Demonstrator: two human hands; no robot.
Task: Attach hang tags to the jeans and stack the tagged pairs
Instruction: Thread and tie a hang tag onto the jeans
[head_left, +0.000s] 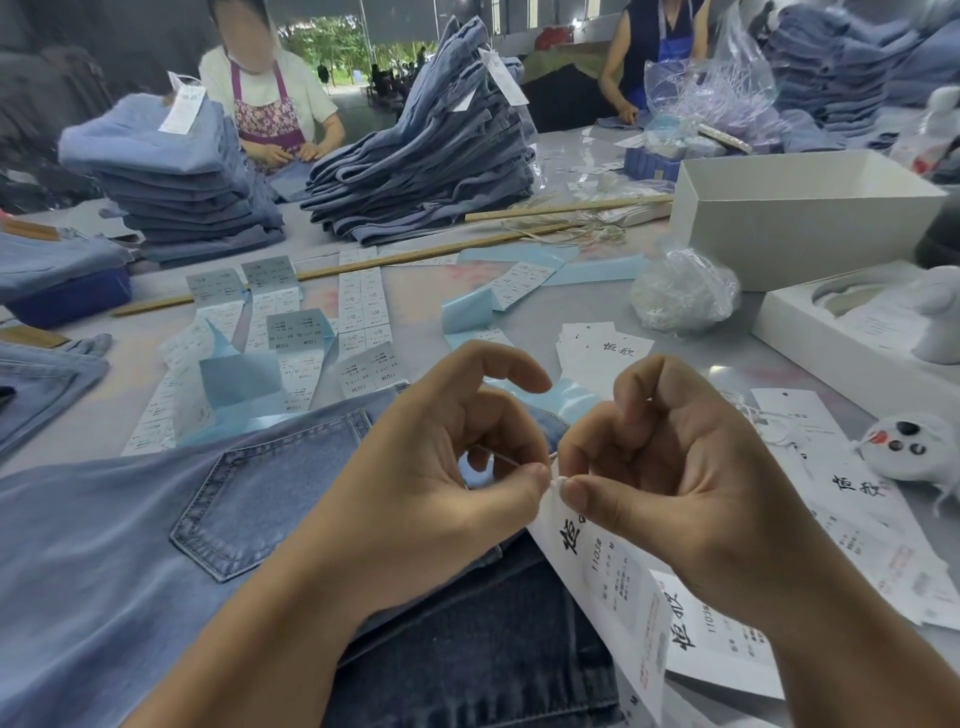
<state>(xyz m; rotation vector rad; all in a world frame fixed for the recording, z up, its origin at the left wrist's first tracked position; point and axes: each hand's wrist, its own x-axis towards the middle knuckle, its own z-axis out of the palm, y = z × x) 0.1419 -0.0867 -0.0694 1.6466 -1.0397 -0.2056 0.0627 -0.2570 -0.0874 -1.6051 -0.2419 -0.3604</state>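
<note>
Head view puts my two hands close together over the jeans (130, 545), which lie flat on the table (415, 301) with a back pocket (265, 493) just left of my left hand (441, 467). That hand is curled, its thumb and forefinger pinching a thin white string (498, 457). My right hand (670, 473) is curled too, thumb and forefinger nipping the top of a white hang tag (597, 566), almost touching the left thumb tip. The tag hangs down from the pinch, printed side toward me, over a darker pair of jeans (467, 649) beneath my wrists. More tags (883, 530) lie flat just right of my right hand, beside a small white device (906, 447) with dark buttons.

Beyond my fingers sits a loose pile of tags (602, 348), and to the left of it strips of size labels (291, 332) with pale blue backing are spread across the table. Further right, past my right hand, are a clear plastic bag (685, 291) and open white boxes (810, 208). A long wooden ruler (363, 265) crosses behind the labels. Far ahead stand two stacks of folded jeans (426, 171), with tags showing on top. Two people work at the far edge, one in a floral apron (265, 119), one in a blue apron (670, 47).
</note>
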